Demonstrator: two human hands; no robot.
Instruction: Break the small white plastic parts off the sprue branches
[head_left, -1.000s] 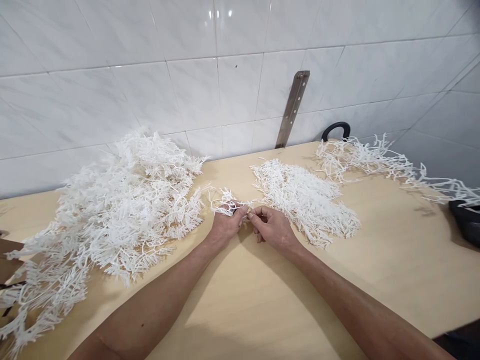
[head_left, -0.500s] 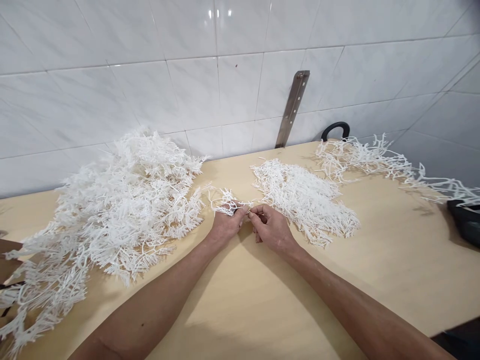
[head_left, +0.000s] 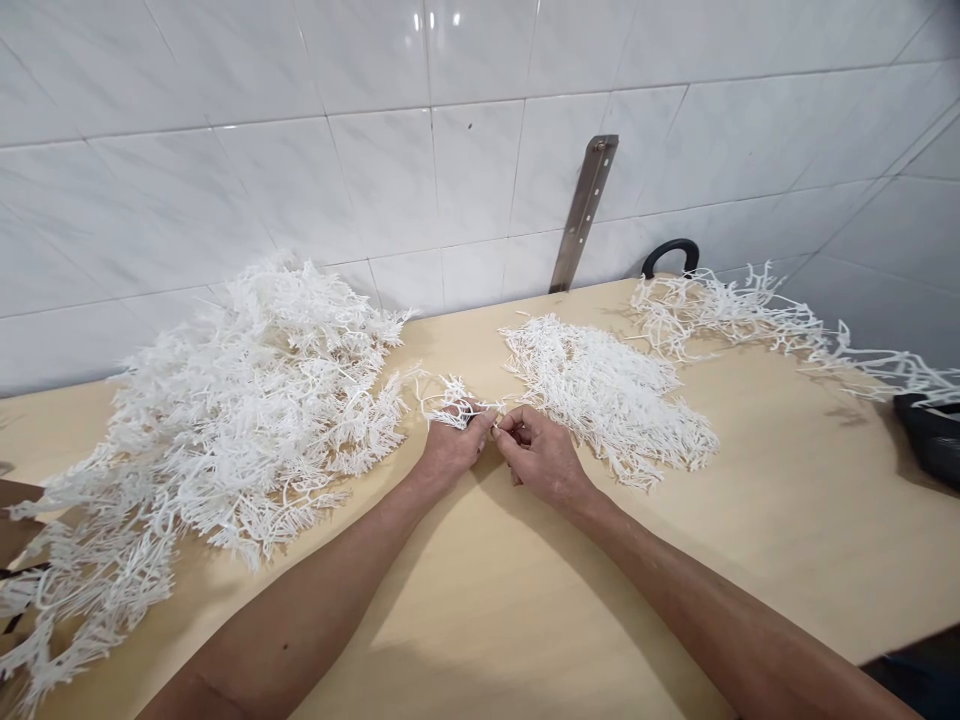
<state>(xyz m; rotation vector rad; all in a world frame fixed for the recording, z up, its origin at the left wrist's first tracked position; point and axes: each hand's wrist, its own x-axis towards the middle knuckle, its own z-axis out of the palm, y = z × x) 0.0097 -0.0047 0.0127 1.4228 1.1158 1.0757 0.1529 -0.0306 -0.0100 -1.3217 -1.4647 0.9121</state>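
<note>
My left hand (head_left: 456, 440) is closed on a white branched plastic piece (head_left: 448, 410), which sticks out past its fingers to the left and above. Touching or almost touching it, my right hand (head_left: 536, 450) pinches at the tip of the same piece; exactly what lies between its fingertips is too small to tell. To the left is a large heap of white branched pieces (head_left: 262, 400). A smaller pile of thin white pieces (head_left: 607, 395) lies just beyond my right hand.
Bare white branching stems (head_left: 735, 310) stretch along the back right of the wooden table (head_left: 480, 600). A black handle (head_left: 671, 250) and a metal bracket (head_left: 585, 215) stand by the tiled wall. A black object (head_left: 930, 440) sits at the right, cardboard (head_left: 19, 530) at the left edge.
My right fingertips have shifted very slightly toward my left hand. The view has tilted a little; the piles look the same.
</note>
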